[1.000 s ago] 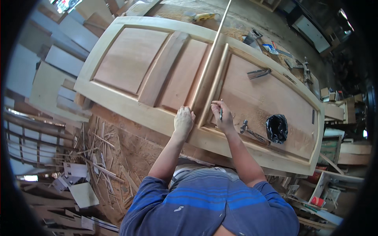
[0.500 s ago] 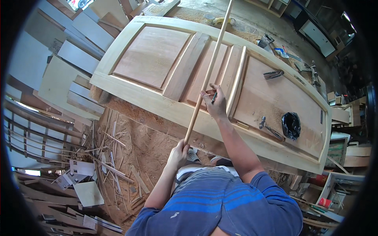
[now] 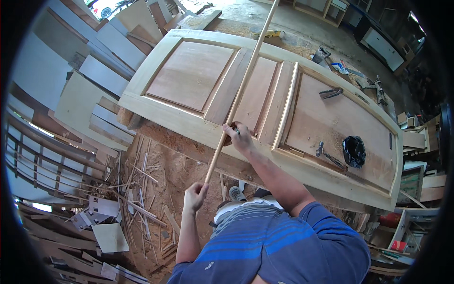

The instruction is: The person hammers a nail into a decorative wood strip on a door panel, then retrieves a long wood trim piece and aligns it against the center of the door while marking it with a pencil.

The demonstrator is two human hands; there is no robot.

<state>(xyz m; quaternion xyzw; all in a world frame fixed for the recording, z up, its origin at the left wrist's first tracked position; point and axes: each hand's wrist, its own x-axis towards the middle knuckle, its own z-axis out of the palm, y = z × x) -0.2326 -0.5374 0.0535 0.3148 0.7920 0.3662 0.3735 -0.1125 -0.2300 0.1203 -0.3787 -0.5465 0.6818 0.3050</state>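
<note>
A long, thin wooden moulding strip slants across a panelled wooden door that lies flat before me. My left hand is closed round the strip's near end, out past the door's front edge. Farther up, my right hand pinches the same strip close to that edge. A slim dark pen or pencil also sits among the right fingers, partly hidden by them. Another moulding runs along the left side of the right-hand panel. On that panel lie pincers, a hammer and an open black plastic bag.
Boards lean at the left. Wood offcuts and sawdust litter the floor by my left arm. Beyond the door are a yellow power tool and a metal clamp. A cluttered box stands at the right.
Both hands have shifted left with the strip, which now crosses the door's left-centre rail. The left hand is farther from my body's middle. The tools on the door have stayed put.
</note>
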